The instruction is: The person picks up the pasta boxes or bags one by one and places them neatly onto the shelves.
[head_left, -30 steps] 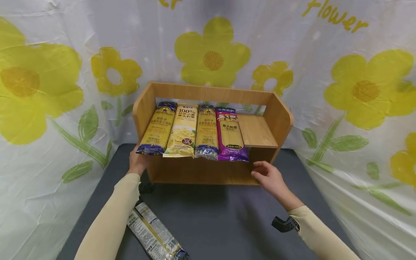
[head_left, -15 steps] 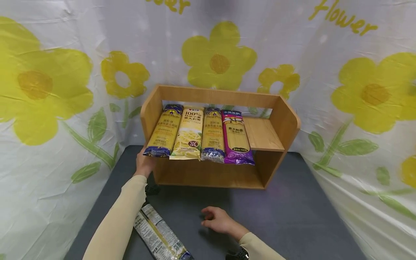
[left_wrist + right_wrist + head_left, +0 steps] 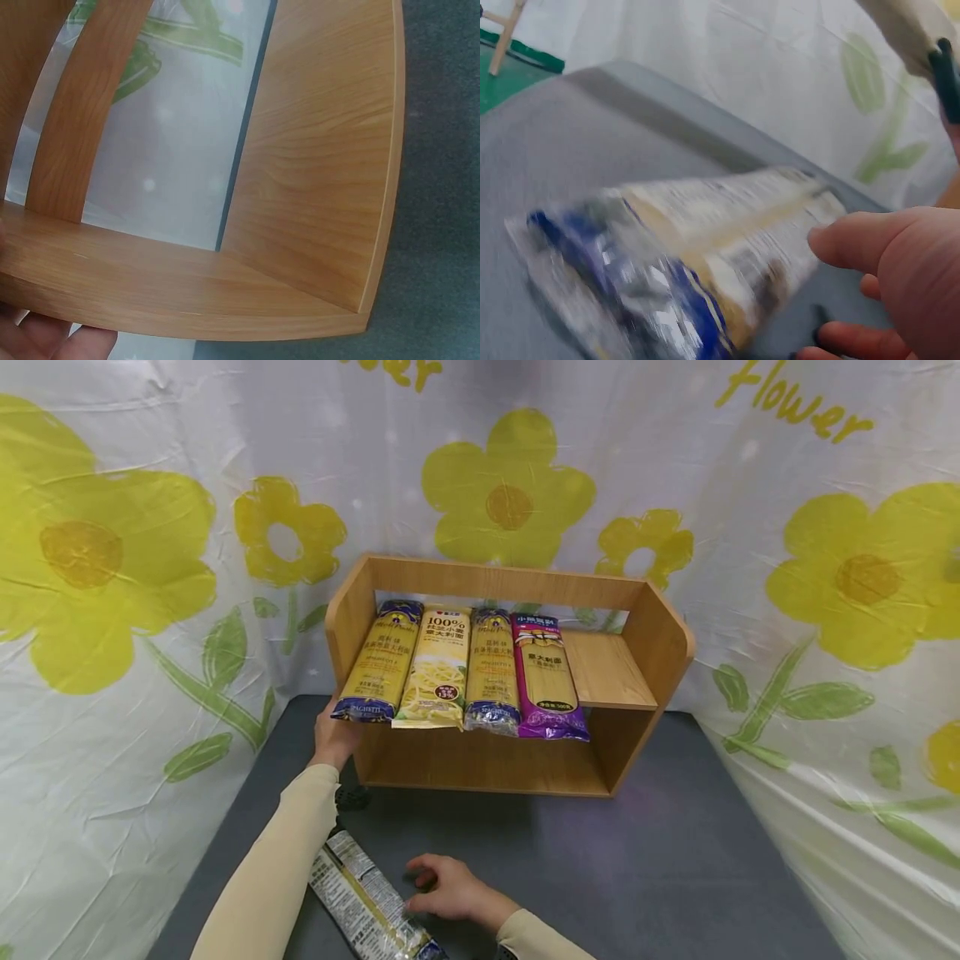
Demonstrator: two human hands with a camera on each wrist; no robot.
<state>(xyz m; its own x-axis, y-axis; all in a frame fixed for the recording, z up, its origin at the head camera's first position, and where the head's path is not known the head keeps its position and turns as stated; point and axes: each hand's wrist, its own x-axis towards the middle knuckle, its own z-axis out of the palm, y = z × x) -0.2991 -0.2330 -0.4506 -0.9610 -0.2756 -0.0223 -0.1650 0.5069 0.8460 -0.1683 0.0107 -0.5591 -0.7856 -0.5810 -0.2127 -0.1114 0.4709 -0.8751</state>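
Observation:
My left hand (image 3: 334, 737) grips the left side panel of a wooden shelf (image 3: 480, 768); in the left wrist view, its fingertips (image 3: 86, 343) show beyond the panel's edge. Side by side on the upper board lie a blue-and-yellow spaghetti pack (image 3: 380, 660), a cream pasta pack (image 3: 433, 664), another blue-and-yellow spaghetti pack (image 3: 492, 668) and a purple pasta pack (image 3: 547, 672). My right hand (image 3: 453, 889) hovers beside a spaghetti pack (image 3: 363, 897) lying printed back up on the table. Its thumb and fingers are apart, with nothing between them; the right wrist view is blurred.
The dark grey table (image 3: 637, 860) extends in front and to the right of the shelf. A bare stretch of upper board (image 3: 607, 668) lies right of the purple pack. A flower-print curtain (image 3: 510, 460) hangs behind and along both sides.
My right hand has moved from the shelf's right side down and left to the spaghetti pack on the table. The left hand stays on the shelf; the head view has shifted slightly.

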